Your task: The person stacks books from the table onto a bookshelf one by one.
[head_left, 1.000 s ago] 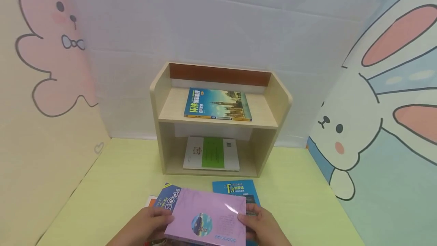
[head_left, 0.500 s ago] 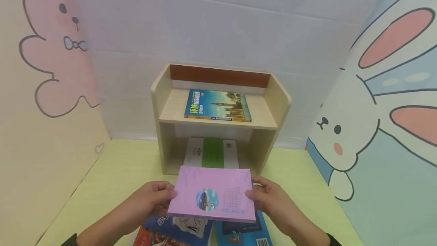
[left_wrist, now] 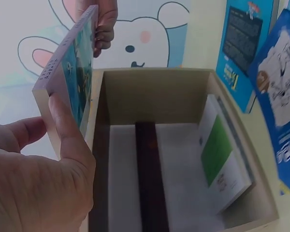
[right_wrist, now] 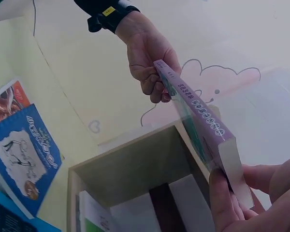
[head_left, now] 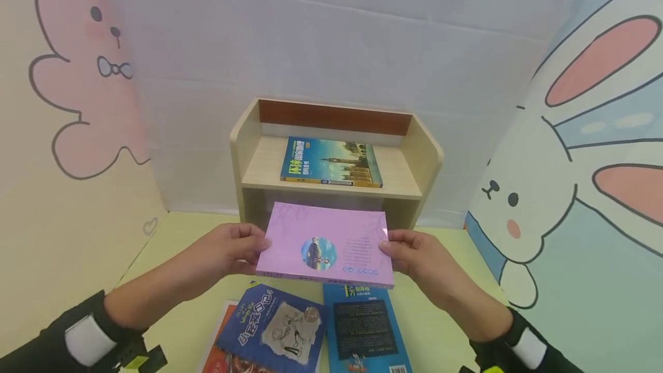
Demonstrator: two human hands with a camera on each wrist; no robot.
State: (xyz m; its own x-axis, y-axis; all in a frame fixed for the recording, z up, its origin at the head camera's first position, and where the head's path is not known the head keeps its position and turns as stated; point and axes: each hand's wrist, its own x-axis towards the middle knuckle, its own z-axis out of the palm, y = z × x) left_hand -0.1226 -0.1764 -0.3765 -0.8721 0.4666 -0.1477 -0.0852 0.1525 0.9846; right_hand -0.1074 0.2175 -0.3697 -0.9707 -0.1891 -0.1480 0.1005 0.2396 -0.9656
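A pink book (head_left: pixel 357 229) is held level in front of the small wooden shelf (head_left: pixel 331 191) in the head view. My left hand (head_left: pixel 235 249) pinches its left edge, thumb on top and fingers underneath. On the opposite edge, my right hand (head_left: pixel 419 261) pinches it the same way. Both wrist views show the book edge-on, its spine (right_wrist: pixel 198 104) facing the right wrist camera. The book hides most of the lower compartment in the head view. A white and green book (left_wrist: pixel 220 152) lies in that compartment, seen in the left wrist view.
On the upper board lies a blue book (head_left: pixel 331 162) with a clock tower cover. Nearer on the yellow table (head_left: pixel 197 304) are a dark blue book (head_left: pixel 274 327), overlapping an orange-red one (head_left: pixel 214 356), and a light blue book (head_left: pixel 368 327). Cartoon-printed walls flank both sides.
Both hands have lifted the pink book from above the table books and carried it forward to the shelf front. The books beneath it have come into view.
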